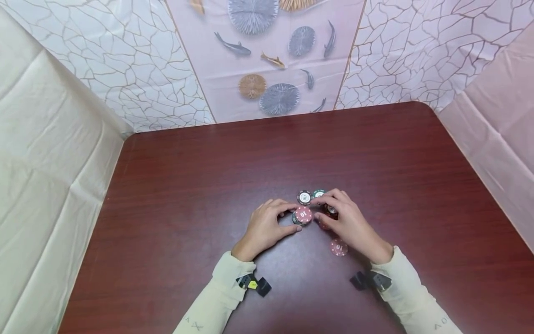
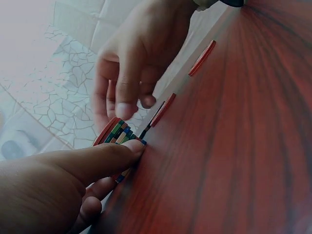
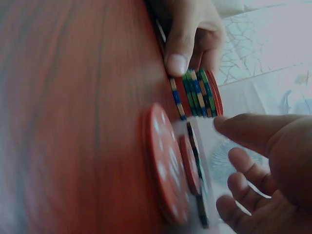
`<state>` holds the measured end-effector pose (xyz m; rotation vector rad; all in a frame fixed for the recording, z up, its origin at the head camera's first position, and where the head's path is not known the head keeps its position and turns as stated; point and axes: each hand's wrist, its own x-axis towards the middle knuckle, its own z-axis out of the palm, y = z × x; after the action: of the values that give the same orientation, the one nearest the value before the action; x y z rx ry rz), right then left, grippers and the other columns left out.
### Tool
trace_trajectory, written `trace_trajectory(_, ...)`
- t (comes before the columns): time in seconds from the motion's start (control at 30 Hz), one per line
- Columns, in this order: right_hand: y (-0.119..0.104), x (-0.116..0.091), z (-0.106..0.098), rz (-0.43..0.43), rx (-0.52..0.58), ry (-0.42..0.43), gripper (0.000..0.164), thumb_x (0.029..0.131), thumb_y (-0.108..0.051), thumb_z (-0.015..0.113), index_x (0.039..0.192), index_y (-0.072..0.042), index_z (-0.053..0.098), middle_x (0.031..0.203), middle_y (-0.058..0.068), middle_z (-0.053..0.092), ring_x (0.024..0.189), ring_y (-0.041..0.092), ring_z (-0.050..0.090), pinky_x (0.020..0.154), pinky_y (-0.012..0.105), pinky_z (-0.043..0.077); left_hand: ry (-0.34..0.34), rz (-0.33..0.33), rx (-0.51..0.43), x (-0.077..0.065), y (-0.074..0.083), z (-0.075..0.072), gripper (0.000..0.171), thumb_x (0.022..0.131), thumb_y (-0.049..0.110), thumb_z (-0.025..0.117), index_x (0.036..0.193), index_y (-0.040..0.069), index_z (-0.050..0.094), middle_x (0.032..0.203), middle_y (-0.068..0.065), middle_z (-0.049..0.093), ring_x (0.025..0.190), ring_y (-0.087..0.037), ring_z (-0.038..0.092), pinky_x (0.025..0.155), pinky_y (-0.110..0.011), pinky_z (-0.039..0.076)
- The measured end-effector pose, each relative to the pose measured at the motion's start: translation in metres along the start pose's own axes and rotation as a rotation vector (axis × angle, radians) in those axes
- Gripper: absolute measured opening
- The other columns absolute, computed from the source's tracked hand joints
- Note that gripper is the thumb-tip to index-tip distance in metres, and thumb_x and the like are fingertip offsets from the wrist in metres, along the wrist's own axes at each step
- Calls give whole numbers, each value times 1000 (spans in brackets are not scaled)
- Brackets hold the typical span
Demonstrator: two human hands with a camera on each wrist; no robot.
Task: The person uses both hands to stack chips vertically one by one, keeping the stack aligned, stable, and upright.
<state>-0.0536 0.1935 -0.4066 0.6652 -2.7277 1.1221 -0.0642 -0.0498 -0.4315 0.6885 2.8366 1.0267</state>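
A stack of poker chips (image 1: pixel 302 216), topped by a red chip marked 10, stands on the table. My left hand (image 1: pixel 265 225) holds it low, thumb on the near side and fingers on the far side. In the right wrist view, mixed green, blue and red edges show in the stack (image 3: pixel 197 94). My right hand (image 1: pixel 352 225) hovers just right of it, fingers apart and nothing between them. Its thumb (image 3: pixel 243 127) is close to the stack's top edge; whether it touches, I cannot tell. Beneath this hand lie a dark chip (image 1: pixel 332 209) and a red chip (image 1: pixel 324 226), partly hidden.
Behind the stack lie a black chip (image 1: pixel 304 197) marked 100 and a green chip (image 1: pixel 319 193). Another red chip (image 1: pixel 339 247) lies nearer, by the right wrist. The dark red table (image 1: pixel 187 185) meets patterned cloth (image 1: pixel 146 69) at the back and pale cloth at both sides.
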Motion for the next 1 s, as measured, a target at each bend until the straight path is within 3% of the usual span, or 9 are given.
trace_trajectory(0.17, 1, 8, -10, -3, -29, -17, 34, 88, -2, 84, 120, -6, 76, 114, 8, 66, 108, 25, 58, 87, 46, 49, 15, 1, 10, -1, 0, -1, 50, 83, 44, 90, 130, 31, 76, 120, 10, 73, 100, -8, 61, 85, -37, 50)
trace_trajectory(0.4, 11, 23, -24, 18, -21, -148, 37, 92, -4, 80, 128, -4, 72, 117, 11, 67, 110, 28, 60, 94, 49, 48, 14, -13, 2, -3, -1, -2, 50, 83, 44, 90, 130, 32, 76, 118, 10, 73, 99, -8, 60, 85, -37, 50)
trace_trajectory(0.77, 35, 44, -25, 55, -58, -235, 38, 94, -10, 80, 130, -4, 72, 123, 15, 65, 115, 33, 57, 98, 52, 45, 21, 0, 9, -2, -3, -1, 50, 83, 44, 90, 130, 31, 76, 119, 11, 73, 101, -9, 61, 85, -37, 50)
trace_trajectory(1.0, 33, 44, -25, 77, -119, -270, 40, 91, -14, 84, 127, -3, 72, 118, 14, 65, 110, 31, 58, 95, 50, 48, 13, 9, 23, -2, -2, 1, 50, 83, 44, 89, 130, 32, 76, 119, 11, 73, 100, -8, 61, 85, -35, 50)
